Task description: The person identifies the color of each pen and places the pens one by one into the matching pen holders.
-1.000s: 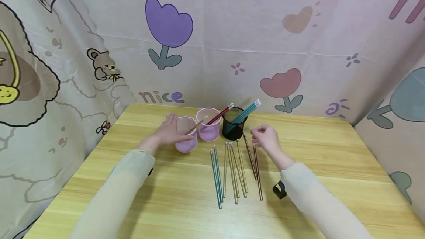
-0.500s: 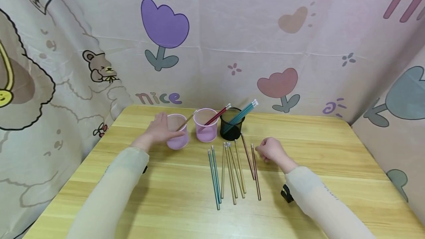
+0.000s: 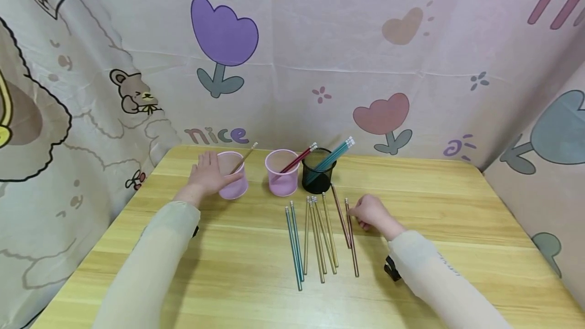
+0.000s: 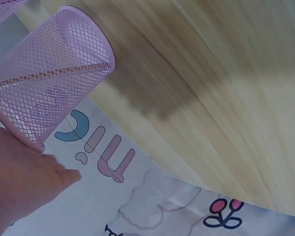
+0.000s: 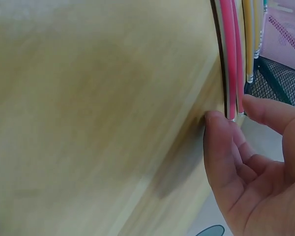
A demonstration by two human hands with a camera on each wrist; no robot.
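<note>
In the head view my left hand holds the leftmost pink mesh pencil cup, thumb across its front and fingers stretched along its left side. One gold pencil leans in that cup. In the left wrist view the fingers extend straight past the cup's rim. My right hand is at the eraser end of a dark red pencil lying on the table. In the right wrist view thumb and forefinger stand apart on either side of the red pencil ends.
A second pink cup holds red pencils; a black mesh cup holds several teal pencils. On the wooden table lie two blue pencils, several gold pencils and another dark red pencil. A patterned cloth hangs behind.
My left hand has shifted the leftmost pink cup left and back, away from the second pink cup. The right hand has lowered from near the black cup to the dark red pencil's end.
</note>
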